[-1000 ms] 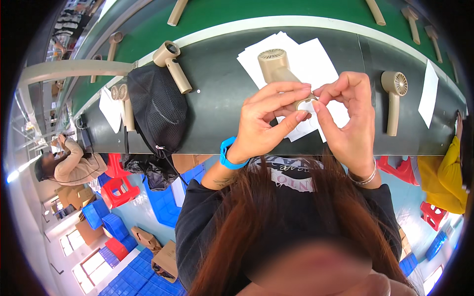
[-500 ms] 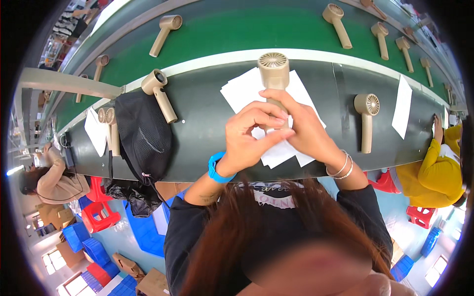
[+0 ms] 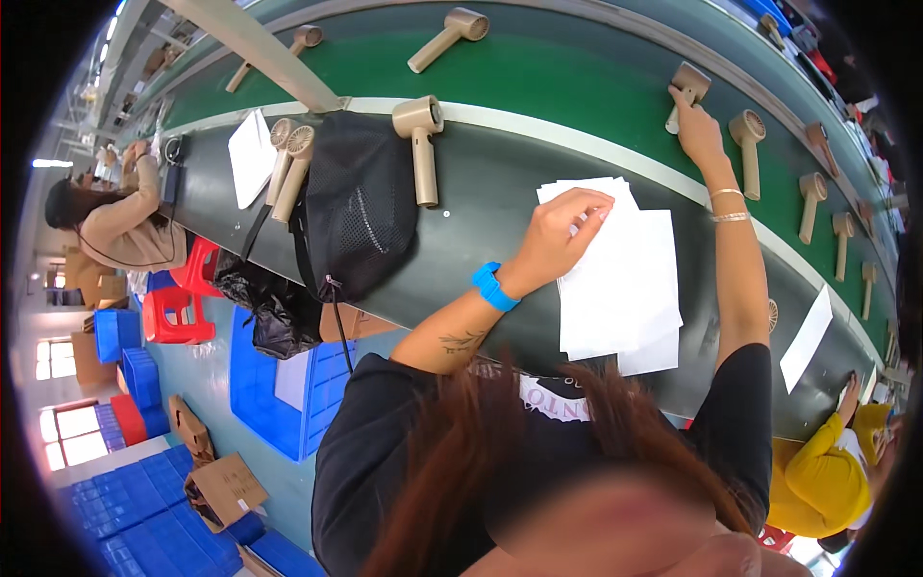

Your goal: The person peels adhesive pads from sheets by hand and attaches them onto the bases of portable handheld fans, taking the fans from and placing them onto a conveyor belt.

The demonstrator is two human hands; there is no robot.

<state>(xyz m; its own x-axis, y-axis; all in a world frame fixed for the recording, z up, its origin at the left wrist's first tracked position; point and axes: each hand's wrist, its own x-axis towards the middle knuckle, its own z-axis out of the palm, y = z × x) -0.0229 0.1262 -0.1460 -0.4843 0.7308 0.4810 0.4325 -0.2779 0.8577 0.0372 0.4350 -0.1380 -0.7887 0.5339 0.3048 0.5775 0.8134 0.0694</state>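
Observation:
My right hand (image 3: pixel 700 135) reaches out over the green conveyor belt (image 3: pixel 567 96), its fingers round the handle of a beige handheld fan (image 3: pixel 692 79). The fan's round head points away from me. Above a loose stack of white paper sheets (image 3: pixel 620 288) on the dark table, my left hand (image 3: pixel 565 236) is closed, fingers curled toward the thumb. Whatever it may hold is hidden. Behind my right forearm, another fan (image 3: pixel 772 313) shows only a bit of its grille.
A black mesh backpack (image 3: pixel 356 212) lies on the dark table (image 3: pixel 481 260), with a beige fan (image 3: pixel 420 144) beside it. More fans (image 3: pixel 747 149) lie along the belt. A metal post (image 3: pixel 255 48) crosses at upper left. Co-workers (image 3: pixel 125 216) sit at both sides.
The fan has gone from between both hands above the papers to the belt, in my right hand. My left hand has come away from it. The view has turned.

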